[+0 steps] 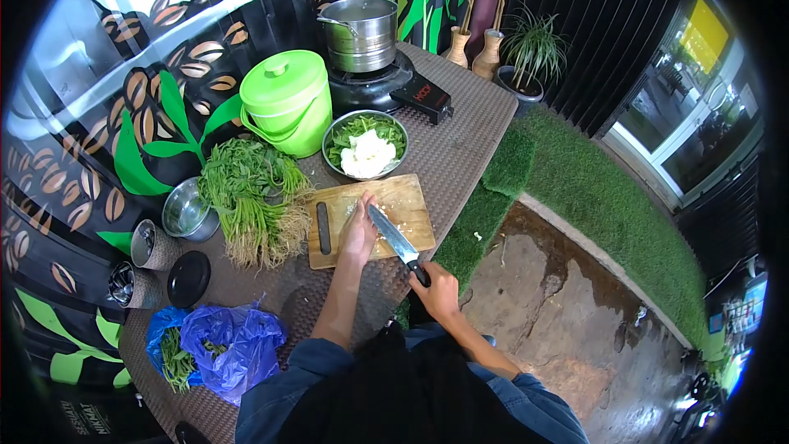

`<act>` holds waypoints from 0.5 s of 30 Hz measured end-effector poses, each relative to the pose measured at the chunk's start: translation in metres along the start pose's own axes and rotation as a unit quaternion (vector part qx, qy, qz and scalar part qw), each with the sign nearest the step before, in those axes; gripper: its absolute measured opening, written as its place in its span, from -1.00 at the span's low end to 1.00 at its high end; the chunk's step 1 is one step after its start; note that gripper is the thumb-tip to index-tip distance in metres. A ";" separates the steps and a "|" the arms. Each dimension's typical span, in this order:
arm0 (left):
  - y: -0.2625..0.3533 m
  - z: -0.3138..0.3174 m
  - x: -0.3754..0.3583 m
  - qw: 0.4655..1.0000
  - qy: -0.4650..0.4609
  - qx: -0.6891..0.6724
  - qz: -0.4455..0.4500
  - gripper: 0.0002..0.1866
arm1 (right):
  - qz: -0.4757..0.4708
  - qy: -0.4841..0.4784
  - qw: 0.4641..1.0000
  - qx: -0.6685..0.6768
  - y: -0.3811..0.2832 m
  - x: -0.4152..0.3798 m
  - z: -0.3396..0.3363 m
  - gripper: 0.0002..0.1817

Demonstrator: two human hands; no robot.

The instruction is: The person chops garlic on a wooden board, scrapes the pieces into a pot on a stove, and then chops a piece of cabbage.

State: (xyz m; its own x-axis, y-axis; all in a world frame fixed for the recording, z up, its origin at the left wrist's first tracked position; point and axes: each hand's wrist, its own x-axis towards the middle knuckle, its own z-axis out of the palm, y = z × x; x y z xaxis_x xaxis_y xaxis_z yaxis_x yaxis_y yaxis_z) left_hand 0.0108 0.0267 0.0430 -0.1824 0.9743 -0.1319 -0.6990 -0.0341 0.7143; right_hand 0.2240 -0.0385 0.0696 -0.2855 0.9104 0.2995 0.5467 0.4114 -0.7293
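Observation:
My right hand (438, 291) is closed around the black handle of a kitchen knife (395, 236). Its blade points up and left over a wooden cutting board (415, 197). My left hand (359, 232) is above the board beside the blade's tip, fingers stretched out, with no object visible in it. Small white chopped bits (386, 218) lie scattered on the wood. Just behind the board, a metal bowl (399, 166) holds green leaves (353, 128) and a white mass (367, 154). Left of the board lies a big bunch of leafy greens (255, 189) with roots.
A lidded green bucket (288, 107) stands behind the bowl, near a steel pot (359, 37) on a portable stove (374, 86). At left are a steel bowl (191, 210), utensil holders (154, 247), a black lid (189, 279) and blue plastic bags (234, 349). The table edge (485, 166) runs along the right.

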 end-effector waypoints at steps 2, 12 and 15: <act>0.003 0.004 -0.004 1.000 0.012 -0.016 -0.017 -0.28 | 0.016 0.002 1.000 -0.020 0.006 0.002 0.000 -0.73; 0.005 -0.005 0.000 0.979 0.070 0.166 0.096 -0.48 | 0.028 -0.012 0.999 -0.029 0.021 0.004 0.001 -0.70; 0.001 -0.023 0.010 0.917 0.128 0.310 0.218 -0.69 | 0.055 -0.009 0.998 -0.039 0.023 0.011 -0.004 -0.69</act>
State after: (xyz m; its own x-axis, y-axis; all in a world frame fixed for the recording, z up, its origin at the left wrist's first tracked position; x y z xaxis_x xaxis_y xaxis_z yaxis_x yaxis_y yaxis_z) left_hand -0.0077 0.0309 0.0267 -0.5629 0.8112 0.1584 -0.0085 -0.1973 0.9803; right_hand 0.2368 -0.0186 0.0589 -0.2343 0.9496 0.2082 0.6345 0.3117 -0.7073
